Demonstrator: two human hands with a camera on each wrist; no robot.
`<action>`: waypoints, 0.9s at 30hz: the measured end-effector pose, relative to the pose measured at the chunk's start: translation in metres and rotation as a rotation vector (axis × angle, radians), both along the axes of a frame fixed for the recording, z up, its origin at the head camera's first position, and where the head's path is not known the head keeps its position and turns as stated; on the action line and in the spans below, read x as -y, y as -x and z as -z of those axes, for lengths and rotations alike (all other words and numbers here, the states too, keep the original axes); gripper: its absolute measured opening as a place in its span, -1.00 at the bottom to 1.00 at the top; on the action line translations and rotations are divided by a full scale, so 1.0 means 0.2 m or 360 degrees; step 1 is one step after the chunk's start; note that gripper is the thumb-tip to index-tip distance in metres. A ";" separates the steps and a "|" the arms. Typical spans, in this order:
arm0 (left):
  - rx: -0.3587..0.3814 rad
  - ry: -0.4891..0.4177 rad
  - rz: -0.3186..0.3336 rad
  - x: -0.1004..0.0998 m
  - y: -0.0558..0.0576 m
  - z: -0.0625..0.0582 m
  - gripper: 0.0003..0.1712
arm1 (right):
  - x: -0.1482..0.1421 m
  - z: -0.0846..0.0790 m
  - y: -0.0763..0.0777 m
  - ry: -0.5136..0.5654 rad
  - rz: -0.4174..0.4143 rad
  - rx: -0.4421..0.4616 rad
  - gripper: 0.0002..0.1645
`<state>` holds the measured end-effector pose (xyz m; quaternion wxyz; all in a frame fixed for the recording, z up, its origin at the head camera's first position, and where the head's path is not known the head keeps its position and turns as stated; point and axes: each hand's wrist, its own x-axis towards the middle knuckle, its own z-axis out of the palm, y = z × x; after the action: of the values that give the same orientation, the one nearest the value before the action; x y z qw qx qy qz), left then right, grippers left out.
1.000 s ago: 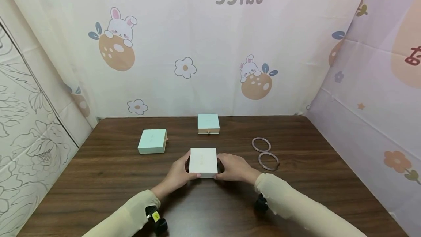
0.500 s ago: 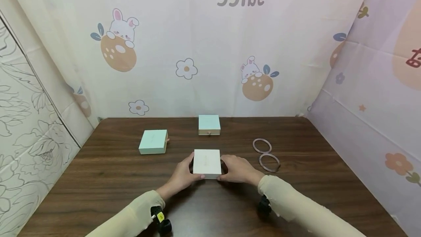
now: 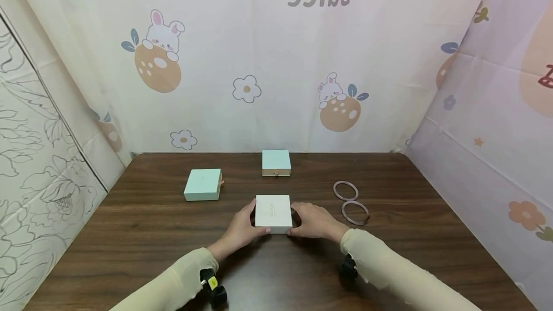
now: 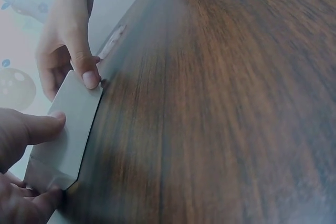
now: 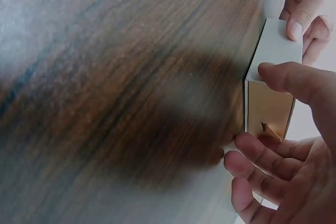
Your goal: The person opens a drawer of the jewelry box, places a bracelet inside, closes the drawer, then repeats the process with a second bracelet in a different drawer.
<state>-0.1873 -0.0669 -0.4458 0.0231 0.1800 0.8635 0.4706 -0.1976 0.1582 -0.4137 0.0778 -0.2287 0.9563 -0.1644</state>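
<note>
A white drawer-style gift box [image 3: 273,211] lies flat on the table between both hands. My left hand [image 3: 241,228] grips its left end, the thumb along the front side and the other fingers round the far left. At the right end my right hand [image 3: 317,223] holds the box, its thumb pressed on the front side by the corner. In the right wrist view, the tan drawer end [image 5: 261,100] with a small ribbon pull [image 5: 271,132] faces the right palm, and the fingers curl beside it. The drawer looks pushed in.
Behind on the dark wooden table [image 3: 151,234] stand two mint-green drawer boxes, one at the left [image 3: 203,185] and one at the back middle [image 3: 276,162]. Two pale mauve rings [image 3: 355,223] lie beyond the right hand. A printed curtain [image 3: 276,47] hangs along the back edge.
Both hands have shifted the white box slightly to the right across the table, mostly in the first half second. Their hold looks the same, and the mint boxes and rings stay put.
</note>
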 end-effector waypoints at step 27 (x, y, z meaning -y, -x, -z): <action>-0.0197 0.0473 0.0442 0.03 0.18 -0.09 0.30 | -0.04 -0.02 0.04 0.0024 0.0134 0.0108 -0.79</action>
<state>-0.2241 -0.0738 -0.4278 0.0609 0.3205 0.8901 0.3183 -0.2060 0.1652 -0.4095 0.1014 -0.1832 0.9606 -0.1825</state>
